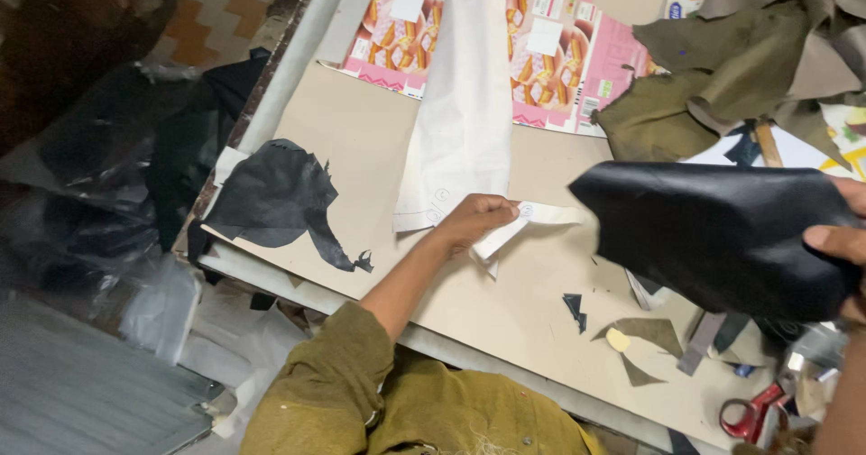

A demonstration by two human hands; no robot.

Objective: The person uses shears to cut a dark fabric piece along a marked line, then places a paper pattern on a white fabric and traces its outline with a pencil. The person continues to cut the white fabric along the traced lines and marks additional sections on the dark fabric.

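Left hand (478,220) fingers pinch a white paper pattern (523,225); right hand (839,234) fingers grip black leather (722,229) over the table edge (505,365).

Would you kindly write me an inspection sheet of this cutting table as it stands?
Surface: tan board over the table, mostly covered.
Job's things: white paper pattern; small white strip; black leather piece.
Clutter: olive leather scraps, black scrap, flattened pink carton, red-handled scissors, offcuts.
Hands: left hand pinches the strip; right hand grips the black leather.
Cables: nothing seen.
Surroundings: tiled floor, dark bags at left.
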